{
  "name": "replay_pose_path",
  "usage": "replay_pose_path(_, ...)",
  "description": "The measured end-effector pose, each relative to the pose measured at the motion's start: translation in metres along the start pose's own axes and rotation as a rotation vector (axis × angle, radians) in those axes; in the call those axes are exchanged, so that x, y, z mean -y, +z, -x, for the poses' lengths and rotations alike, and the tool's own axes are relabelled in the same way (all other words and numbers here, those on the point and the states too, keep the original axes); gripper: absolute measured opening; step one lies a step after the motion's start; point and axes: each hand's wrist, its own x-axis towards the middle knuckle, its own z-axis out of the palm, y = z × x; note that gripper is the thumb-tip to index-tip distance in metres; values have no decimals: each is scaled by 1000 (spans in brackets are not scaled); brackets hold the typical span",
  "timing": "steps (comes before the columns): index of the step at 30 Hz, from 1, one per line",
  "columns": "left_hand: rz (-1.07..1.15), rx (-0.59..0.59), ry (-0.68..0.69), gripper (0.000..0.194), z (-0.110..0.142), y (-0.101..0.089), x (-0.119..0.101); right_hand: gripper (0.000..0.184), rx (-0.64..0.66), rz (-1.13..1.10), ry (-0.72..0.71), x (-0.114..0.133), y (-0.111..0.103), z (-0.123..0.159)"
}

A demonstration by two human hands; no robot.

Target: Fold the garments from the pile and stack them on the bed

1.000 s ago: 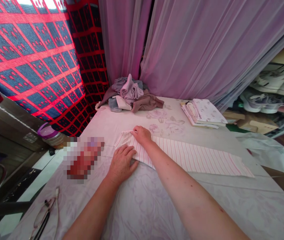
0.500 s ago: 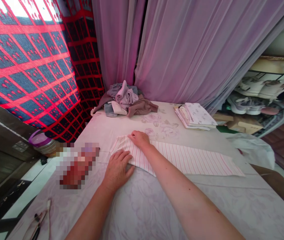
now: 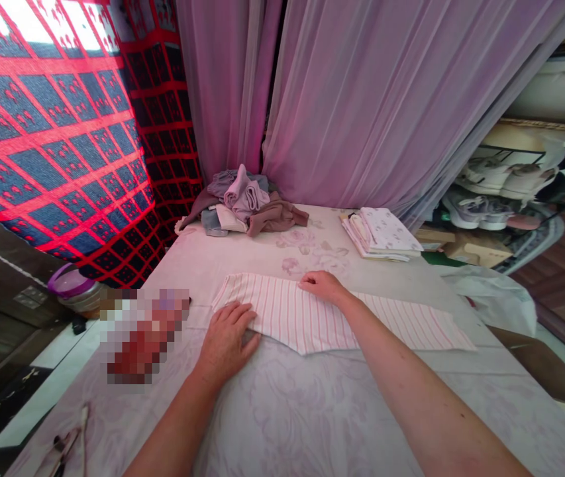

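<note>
A long pink-and-white striped cloth (image 3: 312,315) lies flat across a bed covered with a pale floral sheet (image 3: 312,411). My left hand (image 3: 225,338) rests palm down on the cloth's near left corner, fingers stretched out. Farther right, my right hand (image 3: 322,285) lies on the cloth's far edge with its fingers flat on the fabric.
A heap of loose clothes (image 3: 247,209) sits at the bed's far end by the pink curtain. A folded stack of light cloths (image 3: 381,233) lies at the far right. A blurred patch (image 3: 140,334) is left of my hand. Eyeglasses (image 3: 63,447) lie near left. Shoes fill shelves (image 3: 501,192) at right.
My right hand has slid to the right along the cloth's far edge, away from the left corner. My left hand has stayed on the near left corner.
</note>
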Motion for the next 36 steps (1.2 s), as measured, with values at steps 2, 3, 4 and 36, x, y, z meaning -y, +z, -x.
replay_pose_path(2,0,-2,5,33,0,0,1,20,-133,38,2,3,7,3)
replay_pose_path(3,1,-4,6,33,0,1,1,21,-190,69,2,4,11,4)
replay_pose_path(4,2,-6,6,33,0,1,1,22,-233,102,4,5,15,6)
replay_pose_path(36,-44,173,435,17,-19,23,-62,22,-271,98,63,-35,12,23)
